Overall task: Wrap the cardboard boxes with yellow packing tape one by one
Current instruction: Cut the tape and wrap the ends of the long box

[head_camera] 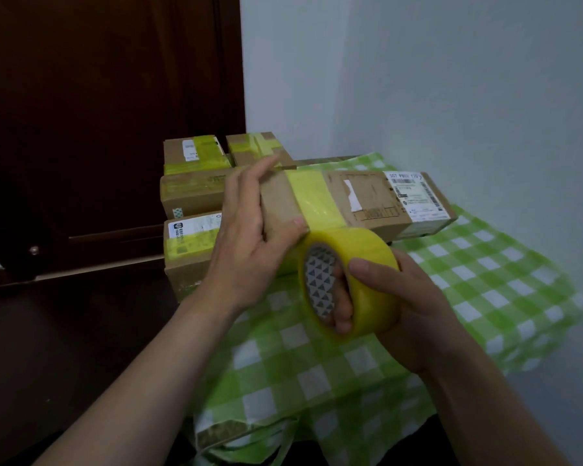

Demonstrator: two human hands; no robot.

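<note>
Holding a long box by its left end, the left hand curls round the cardboard: fingers over the far top edge, thumb pressed flat on the near face, its tip touching the edge of a yellow tape strip that crosses the box top. Box lies crosswise over a green checked cloth; cannot tell if its right end rests on the cloth. The tape roll sits against the box's near lower edge, just right of the left thumb, the strip running straight off it. The right hand grasps the roll, with fingers pushed through the core from behind and thumb clamped on the outer yellow face. Core is printed with grey triangles, no brand legible. A white shipping label covers the right end of the box top: top line looks like "S07 P802 T19", barcodes along the edge, smaller print too blurred to read. A torn white sticker scrap sits mid-box. Beyond the left hand is a stack of boxes banded in yellow tape; their labels are unreadable.
</note>
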